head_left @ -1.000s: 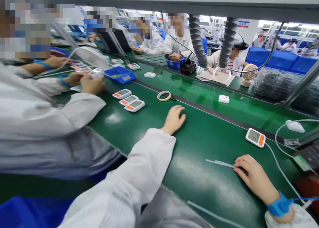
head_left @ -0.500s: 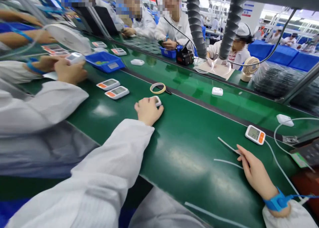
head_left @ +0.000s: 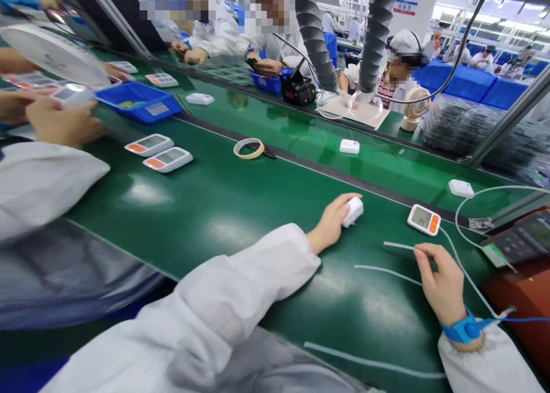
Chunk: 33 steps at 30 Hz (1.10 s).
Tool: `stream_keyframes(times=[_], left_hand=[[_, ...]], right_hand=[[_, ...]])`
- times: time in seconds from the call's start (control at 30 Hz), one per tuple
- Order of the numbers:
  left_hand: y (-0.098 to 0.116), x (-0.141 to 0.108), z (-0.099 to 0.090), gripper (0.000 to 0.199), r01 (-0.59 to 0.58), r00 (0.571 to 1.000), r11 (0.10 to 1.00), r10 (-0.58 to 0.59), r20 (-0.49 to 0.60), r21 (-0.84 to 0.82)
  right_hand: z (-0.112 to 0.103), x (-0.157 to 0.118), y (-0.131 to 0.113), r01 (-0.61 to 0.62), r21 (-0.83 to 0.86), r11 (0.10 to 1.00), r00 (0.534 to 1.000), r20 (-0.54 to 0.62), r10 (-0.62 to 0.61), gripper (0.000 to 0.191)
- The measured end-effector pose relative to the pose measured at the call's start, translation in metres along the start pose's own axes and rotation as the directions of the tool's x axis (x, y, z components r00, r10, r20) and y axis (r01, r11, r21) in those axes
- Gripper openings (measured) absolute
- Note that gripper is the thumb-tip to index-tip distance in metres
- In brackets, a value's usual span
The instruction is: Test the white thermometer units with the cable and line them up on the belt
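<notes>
My left hand [head_left: 330, 223] is closed around a small white device [head_left: 354, 210], held just over the green work surface with its display side out of sight. Between thumb and fingertips, my right hand [head_left: 440, 275] pinches a thin white tube [head_left: 399, 245], whose free end points left toward the device. A blue wrist strap [head_left: 464, 327] with a cord circles my right wrist. Just beyond that hand lies a white monitor [head_left: 424, 219] with an orange button panel, its lit screen showing digits and a tube running from its side. Another tube [head_left: 378, 268] passes beneath my right hand.
A yellow tape roll [head_left: 248, 149] lies near the dark strip. Two white-and-orange monitors [head_left: 168, 159] rest at left, by a blue tray [head_left: 140, 102]. A co-worker's hands [head_left: 64, 115] hold a similar device. A dark meter [head_left: 522, 238] stands at right; a tube [head_left: 369, 361] crosses the front edge.
My left hand has carried the white device right, closer to my right hand. My right hand still pinches the tube, which now points more level. The camera view has turned right.
</notes>
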<state>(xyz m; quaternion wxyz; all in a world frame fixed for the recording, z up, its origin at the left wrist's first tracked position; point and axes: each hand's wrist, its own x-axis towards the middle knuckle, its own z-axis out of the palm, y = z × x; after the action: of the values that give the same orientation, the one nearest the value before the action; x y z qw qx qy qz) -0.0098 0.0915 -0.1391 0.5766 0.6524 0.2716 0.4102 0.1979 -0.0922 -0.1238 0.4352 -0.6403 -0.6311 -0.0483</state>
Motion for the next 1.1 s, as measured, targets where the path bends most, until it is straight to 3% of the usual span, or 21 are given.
stream_keyframes(times=[0.03,0.1,0.13,0.2,0.3,0.5,0.67,0.77,1.0,1.1], left_hand=[[-0.001,-0.003,0.022,0.074,0.144,0.989,0.954,-0.129,0.074,-0.264],[-0.001,-0.011,0.061,0.081,0.372,0.928,0.709,-0.279,0.245,-0.599],[-0.001,-0.016,0.075,0.079,0.442,0.897,0.603,-0.295,0.329,-0.664],[0.001,-0.025,0.092,0.073,0.522,0.852,0.499,-0.272,0.446,-0.692],[0.001,-0.035,0.095,0.075,0.551,0.827,0.521,-0.235,0.511,-0.652],[-0.005,-0.04,0.09,0.082,0.543,0.825,0.592,-0.24,0.512,-0.596],[-0.001,-0.041,0.091,0.086,0.54,0.831,0.586,-0.253,0.496,-0.605],[0.002,-0.04,0.088,0.084,0.546,0.83,0.582,-0.276,0.484,-0.604],[0.007,-0.042,0.089,0.086,0.554,0.821,0.657,-0.329,0.468,-0.511],[0.014,-0.042,0.087,0.083,0.563,0.802,0.718,-0.356,0.479,-0.41]], right_hand=[[-0.001,0.0,0.001,-0.007,0.0,1.0,1.0,-0.006,0.007,0.016],[-0.003,0.001,0.004,0.006,0.006,1.0,1.0,0.013,-0.006,0.023],[-0.003,0.001,0.005,0.027,0.009,1.0,0.999,0.028,-0.028,0.028],[-0.004,0.003,0.006,0.084,-0.004,0.996,0.995,0.051,-0.084,0.035],[-0.004,0.005,0.005,0.144,-0.06,0.988,0.987,0.078,-0.139,0.031],[-0.002,0.006,0.002,0.199,-0.031,0.979,0.968,0.159,-0.192,0.012],[-0.004,0.003,-0.004,0.203,0.007,0.979,0.967,0.154,-0.201,0.047],[-0.006,0.003,-0.008,0.179,0.025,0.983,0.967,0.18,-0.181,0.051],[-0.006,0.006,-0.013,0.15,0.027,0.988,0.984,0.097,-0.152,0.004],[-0.007,0.007,-0.013,0.126,0.091,0.988,0.984,0.118,-0.136,0.004]])
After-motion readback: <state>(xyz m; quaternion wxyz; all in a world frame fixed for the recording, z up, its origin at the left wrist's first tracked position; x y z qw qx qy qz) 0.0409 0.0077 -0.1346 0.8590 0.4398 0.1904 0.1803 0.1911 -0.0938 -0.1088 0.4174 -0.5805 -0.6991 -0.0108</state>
